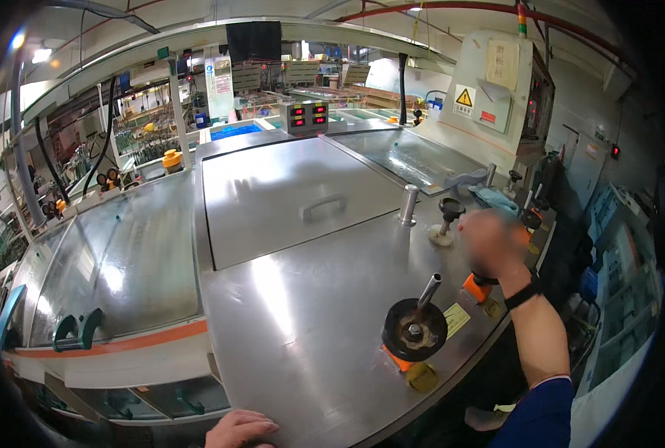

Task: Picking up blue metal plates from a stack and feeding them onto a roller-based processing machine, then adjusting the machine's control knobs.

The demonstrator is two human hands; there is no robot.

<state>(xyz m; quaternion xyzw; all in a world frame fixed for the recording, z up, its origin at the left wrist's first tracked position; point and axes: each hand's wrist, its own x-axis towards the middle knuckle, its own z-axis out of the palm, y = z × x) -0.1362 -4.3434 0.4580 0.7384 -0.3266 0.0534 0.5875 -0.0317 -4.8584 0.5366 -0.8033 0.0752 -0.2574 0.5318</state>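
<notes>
Two hands show. The right hand point(495, 243) is raised and blurry, fingers curled around a black knob point(485, 279) just right of the black wheel point(415, 329). The left hand point(240, 430) lies flat, fingers narrow, on the surface point(302, 328) left of the wheel.

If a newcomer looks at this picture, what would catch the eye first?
Probably the right hand, raised and blurred over an orange-based knob at the steel bench's right edge. Just in front stands a black handwheel with a metal crank handle. The left hand rests flat on the bench's near edge, beside a glass cover.
</notes>
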